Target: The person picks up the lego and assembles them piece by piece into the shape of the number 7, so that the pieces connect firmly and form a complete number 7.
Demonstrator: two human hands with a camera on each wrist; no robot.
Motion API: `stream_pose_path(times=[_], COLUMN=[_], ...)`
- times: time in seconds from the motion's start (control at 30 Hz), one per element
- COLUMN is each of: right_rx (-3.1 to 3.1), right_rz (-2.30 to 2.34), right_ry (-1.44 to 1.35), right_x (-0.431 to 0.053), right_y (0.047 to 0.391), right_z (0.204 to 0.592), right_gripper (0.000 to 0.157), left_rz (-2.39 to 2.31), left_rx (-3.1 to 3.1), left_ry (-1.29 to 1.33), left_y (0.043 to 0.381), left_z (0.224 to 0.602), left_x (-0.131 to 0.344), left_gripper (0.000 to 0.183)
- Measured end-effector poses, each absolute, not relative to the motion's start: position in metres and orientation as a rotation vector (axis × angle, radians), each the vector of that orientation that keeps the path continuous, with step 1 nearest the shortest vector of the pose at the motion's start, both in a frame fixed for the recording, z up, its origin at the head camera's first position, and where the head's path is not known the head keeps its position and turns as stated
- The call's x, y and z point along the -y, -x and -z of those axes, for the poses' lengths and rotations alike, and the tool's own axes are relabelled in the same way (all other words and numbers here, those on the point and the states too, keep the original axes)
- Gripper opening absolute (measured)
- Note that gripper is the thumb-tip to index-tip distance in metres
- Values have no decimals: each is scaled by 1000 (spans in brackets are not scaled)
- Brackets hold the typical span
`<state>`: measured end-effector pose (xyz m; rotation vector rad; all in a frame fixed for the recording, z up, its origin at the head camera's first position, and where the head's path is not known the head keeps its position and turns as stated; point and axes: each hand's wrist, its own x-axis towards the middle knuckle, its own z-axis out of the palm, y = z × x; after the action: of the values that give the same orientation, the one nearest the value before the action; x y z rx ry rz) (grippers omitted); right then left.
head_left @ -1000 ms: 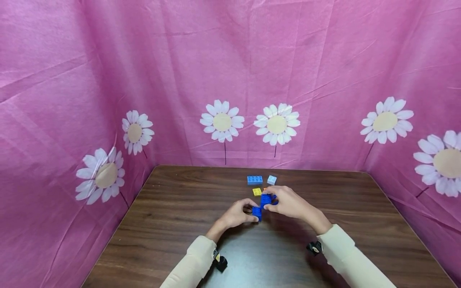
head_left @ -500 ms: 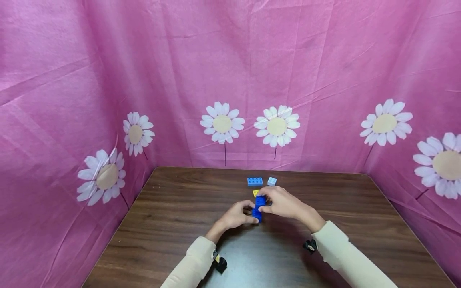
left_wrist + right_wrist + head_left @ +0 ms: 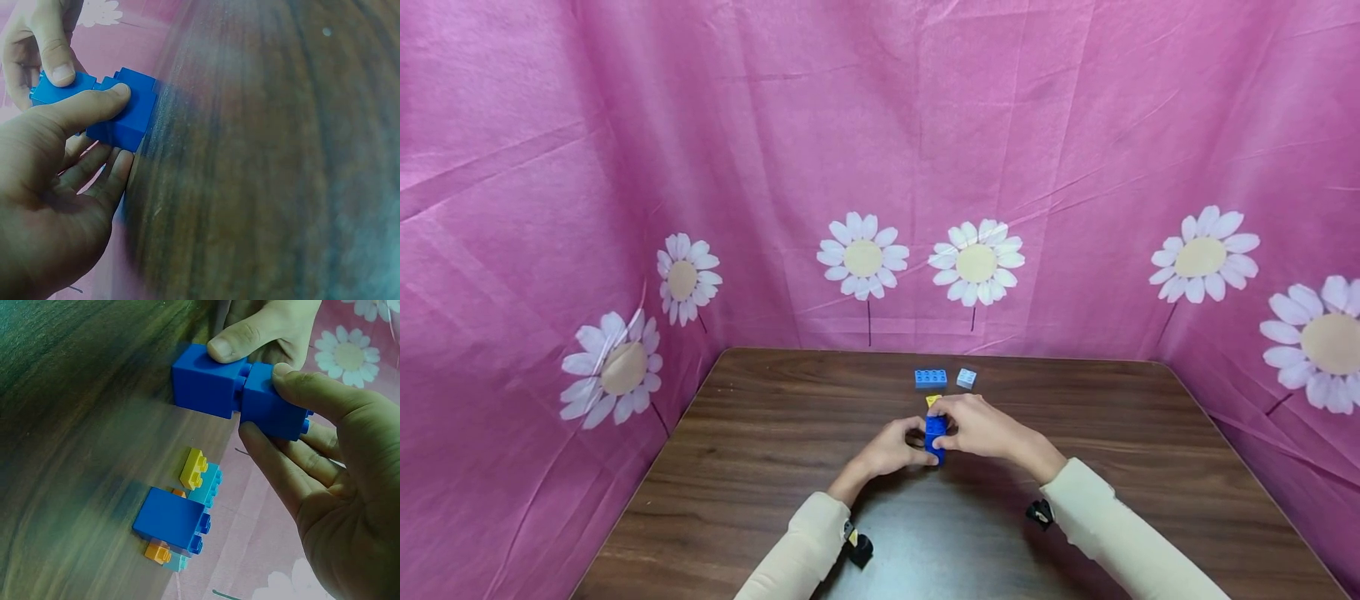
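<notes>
My left hand (image 3: pixel 891 447) grips a dark blue toy building brick (image 3: pixel 203 381) low over the wooden table, thumb on one side and fingers on the other. Directly above it, my right hand (image 3: pixel 981 425) pinches a second dark blue brick (image 3: pixel 269 400) between thumb and fingertips. The two bricks line up end to end. In the right wrist view, the lower brick's studs show in a narrow gap between them. The left wrist view shows the left thumb across the lower brick (image 3: pixel 119 125) and the other hand's thumb on the upper brick (image 3: pixel 62 90).
Behind the hands on the table (image 3: pixel 775 433) lie a light blue brick (image 3: pixel 930 379), a pale blue brick (image 3: pixel 966 378) and a yellow brick (image 3: pixel 932 401). Another dark blue brick (image 3: pixel 169 515) and an orange brick (image 3: pixel 158 552) appear in the right wrist view. Pink flowered cloth surrounds the table.
My right hand has moved left and slightly down, bringing its blue brick from the upper right to right over the left hand's brick. The left hand has stayed in place.
</notes>
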<state>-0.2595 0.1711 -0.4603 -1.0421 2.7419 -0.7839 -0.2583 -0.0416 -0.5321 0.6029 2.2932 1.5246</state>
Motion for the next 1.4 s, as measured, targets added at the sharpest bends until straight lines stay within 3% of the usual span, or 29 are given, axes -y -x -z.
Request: stream_pose_path(times=[0.87,1.17,1.4], right_rx=[-2743,-2732,-2771], right_rz=[724,689,633], right_ry=[1111,1222,1224], right_x=[-174,-172,-168], right_y=[260,259,255], right_z=[468,467,463], right_gripper=[30,14,22], left_rz=[-1566,-1578,-1580], left_rx=[-2265,-2263,-2279], left_ry=[-624,-626,-625], left_y=[258,258,257], left_z=[538,535,532], left_x=[41,42,40], left_gripper=[28,27,27])
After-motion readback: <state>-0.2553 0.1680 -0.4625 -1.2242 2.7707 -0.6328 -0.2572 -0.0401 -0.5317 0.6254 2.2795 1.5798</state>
